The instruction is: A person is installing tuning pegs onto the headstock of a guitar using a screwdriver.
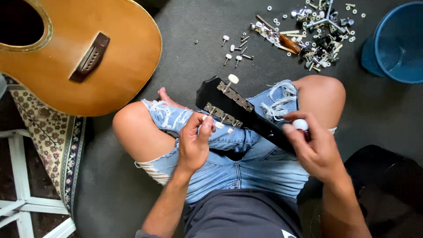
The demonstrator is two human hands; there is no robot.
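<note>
While the black guitar headstock rests across the lap at the frame's centre, the left hand pinches a white tuner knob on its lower edge. The right hand, at four o'clock, grips the neck and a white knob. Turning goes best in small twists with the neck braced; spare tuner pegs lie at twelve o'clock.

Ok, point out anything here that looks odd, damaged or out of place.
The black guitar headstock on the lap looks half-fitted: its far tuner plate shows one white knob, and the left hand pinches a knob on the near side. Loose tuner pegs and small hardware lie scattered on the grey mat.
</note>
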